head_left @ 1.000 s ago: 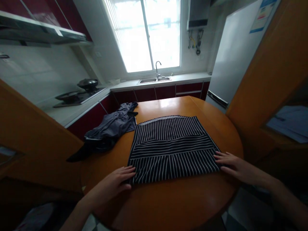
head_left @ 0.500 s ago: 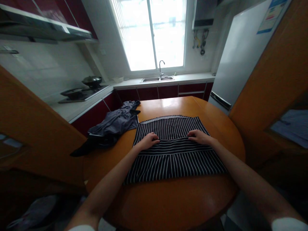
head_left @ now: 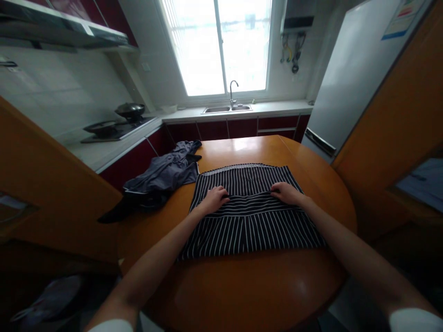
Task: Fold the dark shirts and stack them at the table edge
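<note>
A black garment with white stripes (head_left: pixel 242 230) lies spread on the round wooden table (head_left: pixel 235 290). Stripes run lengthwise above and below, and crosswise along a band in the middle. At the left end of that band's upper edge, my left hand (head_left: pixel 216 198) has its fingers curled and pressed on the cloth. My right hand (head_left: pixel 286 192) pinches the same edge farther right. Between the two, the band's edge is slightly raised and creased. The fingertips are partly hidden in the folds.
A grey and black garment (head_left: pixel 162 177) lies crumpled at the table's left edge, its dark end reaching past it. Beyond the table are a counter with a sink (head_left: pixel 216 109), a stove with pans (head_left: pixel 129 109) and a fridge (head_left: pixel 356 69).
My hands stay on the band, with its edge lifted a little between them. The view has shifted slightly; the grey garment lies as before.
</note>
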### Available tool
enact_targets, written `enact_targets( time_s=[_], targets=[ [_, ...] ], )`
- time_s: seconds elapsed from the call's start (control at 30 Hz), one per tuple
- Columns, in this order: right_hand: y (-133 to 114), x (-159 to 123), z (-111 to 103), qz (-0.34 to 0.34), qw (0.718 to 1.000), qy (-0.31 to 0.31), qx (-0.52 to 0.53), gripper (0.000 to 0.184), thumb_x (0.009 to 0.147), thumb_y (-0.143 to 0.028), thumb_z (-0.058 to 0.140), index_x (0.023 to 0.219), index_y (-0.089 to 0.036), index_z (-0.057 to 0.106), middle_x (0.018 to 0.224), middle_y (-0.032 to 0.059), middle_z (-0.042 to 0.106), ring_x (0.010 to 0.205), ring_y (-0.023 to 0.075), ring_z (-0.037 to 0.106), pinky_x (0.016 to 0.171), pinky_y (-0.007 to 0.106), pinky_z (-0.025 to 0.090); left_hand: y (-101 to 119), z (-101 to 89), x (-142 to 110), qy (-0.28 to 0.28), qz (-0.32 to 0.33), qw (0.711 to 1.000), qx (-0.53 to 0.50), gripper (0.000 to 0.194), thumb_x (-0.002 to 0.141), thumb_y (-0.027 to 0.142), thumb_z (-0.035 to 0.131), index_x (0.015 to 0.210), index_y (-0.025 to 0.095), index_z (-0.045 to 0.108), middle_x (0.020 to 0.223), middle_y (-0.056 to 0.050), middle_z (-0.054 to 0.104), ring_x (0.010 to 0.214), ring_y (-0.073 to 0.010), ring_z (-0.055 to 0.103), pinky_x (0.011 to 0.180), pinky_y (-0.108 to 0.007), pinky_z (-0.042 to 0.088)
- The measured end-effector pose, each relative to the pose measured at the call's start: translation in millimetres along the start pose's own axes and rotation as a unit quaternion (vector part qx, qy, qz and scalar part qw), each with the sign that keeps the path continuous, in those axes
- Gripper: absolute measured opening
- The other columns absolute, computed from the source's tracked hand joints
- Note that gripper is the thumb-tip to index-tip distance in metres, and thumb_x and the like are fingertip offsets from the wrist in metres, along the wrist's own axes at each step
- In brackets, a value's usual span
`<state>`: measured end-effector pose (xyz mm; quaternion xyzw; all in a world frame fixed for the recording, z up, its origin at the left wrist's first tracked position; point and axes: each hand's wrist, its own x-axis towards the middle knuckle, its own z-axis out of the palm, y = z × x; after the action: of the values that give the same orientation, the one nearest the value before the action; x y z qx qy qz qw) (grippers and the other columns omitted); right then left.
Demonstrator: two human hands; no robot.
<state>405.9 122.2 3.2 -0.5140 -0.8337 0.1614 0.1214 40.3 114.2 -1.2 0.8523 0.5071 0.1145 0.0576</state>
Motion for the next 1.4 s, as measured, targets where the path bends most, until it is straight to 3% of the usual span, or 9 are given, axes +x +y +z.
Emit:
enact_targets(
  time_s=[0.1,0.2,0.3,0.43,0.6,0.7,0.83,1.03,1.4],
  targets=[
    [-21,-11,9,0.047,0.992,0.056,-0.102,0.029,0.092,-0.028,0.060,0.116,-0.016,0.071,0.120,0.0152,0.069,0.115,0.0313,0.061,0.099,0.043,0.046,21,1.2,-15,0.032,0.012,0.999,0.039,0.037,0.100,0.030,0.053,0.135,0.020,0.059,0.142,-0.013,0.056,0.132,-0.0306,0.049,0.110,-0.048,0.039],
    [-50,-28,33,0.005,0.983,0.127,-0.131,0.045,0.098,-0.031,0.050,0.140,-0.017,0.057,0.147,0.0158,0.054,0.141,0.0319,0.041,0.116,0.051,0.031,45,9.2,-35,0.007,0.101,0.994,0.043,0.054,0.105,0.038,0.043,0.157,0.024,0.034,0.163,-0.010,0.034,0.151,-0.0273,0.028,0.122,-0.048,0.022],
    [-61,-43,59,-0.053,0.991,0.075,-0.098,0.058,0.102,-0.041,0.042,0.155,-0.019,0.039,0.164,0.0114,0.034,0.153,0.0267,0.024,0.122,0.052,0.021,50,20.7,-52,-0.050,0.124,0.990,0.044,0.063,0.105,0.051,0.037,0.162,0.028,0.022,0.168,-0.007,0.023,0.156,-0.0278,0.016,0.124,-0.053,0.012],
    [-19,-57,66,0.054,0.993,0.033,-0.104,0.065,0.103,-0.051,0.032,0.159,-0.019,0.032,0.167,0.0116,0.023,0.155,0.0273,0.017,0.123,0.058,0.015,11,26.7,-69,-0.059,0.019,0.997,0.054,0.065,0.105,0.054,0.031,0.162,0.026,0.021,0.168,-0.007,0.020,0.156,-0.0286,0.014,0.124,-0.055,0.014],
    [59,-75,41,0.170,0.978,0.043,-0.114,0.066,0.103,-0.051,0.026,0.158,-0.016,0.034,0.167,0.0111,0.023,0.155,0.0285,0.017,0.123,0.060,0.015,-53,16.0,-94,-0.049,-0.117,0.990,0.056,0.064,0.105,0.050,0.026,0.161,0.018,0.028,0.167,-0.011,0.023,0.155,-0.0298,0.017,0.123,-0.057,0.018],
    [74,-91,29,0.193,0.973,0.075,-0.105,0.066,0.103,-0.050,0.023,0.157,-0.014,0.035,0.166,0.0148,0.026,0.154,0.0308,0.020,0.120,0.064,0.018,-61,3.3,-115,-0.030,-0.146,0.988,0.030,0.064,0.105,0.048,0.027,0.160,0.015,0.028,0.166,-0.014,0.025,0.155,-0.0298,0.018,0.123,-0.057,0.019],
    [51,-125,24,0.093,0.982,0.132,-0.095,0.062,0.103,-0.050,0.032,0.157,-0.021,0.037,0.165,0.0113,0.030,0.154,0.0296,0.020,0.122,0.062,0.015,-29,-18.1,-154,-0.018,-0.037,0.999,-0.028,0.063,0.105,0.047,0.034,0.162,0.023,0.021,0.167,-0.009,0.025,0.155,-0.0251,0.019,0.125,-0.051,0.022],
    [14,-184,31,-0.091,0.994,0.027,-0.049,0.064,0.097,-0.050,0.054,0.157,-0.034,0.037,0.165,0.0026,0.030,0.153,0.0273,0.023,0.124,0.057,0.019,9,-27.5,-204,-0.100,0.063,0.993,-0.015,0.079,0.094,0.041,0.065,0.161,0.035,0.023,0.167,-0.005,0.026,0.154,-0.0312,0.022,0.123,-0.057,0.025],
    [66,-220,35,-0.114,0.985,0.111,-0.062,0.054,0.092,-0.019,0.051,0.144,-0.030,0.057,0.150,0.0044,0.054,0.139,0.0256,0.049,0.117,0.052,0.039,-9,-19.4,-223,0.022,0.088,0.996,0.002,0.070,0.087,-0.001,0.044,0.149,0.029,0.049,0.154,-0.002,0.050,0.143,-0.0197,0.046,0.119,-0.045,0.041]
  ],
)
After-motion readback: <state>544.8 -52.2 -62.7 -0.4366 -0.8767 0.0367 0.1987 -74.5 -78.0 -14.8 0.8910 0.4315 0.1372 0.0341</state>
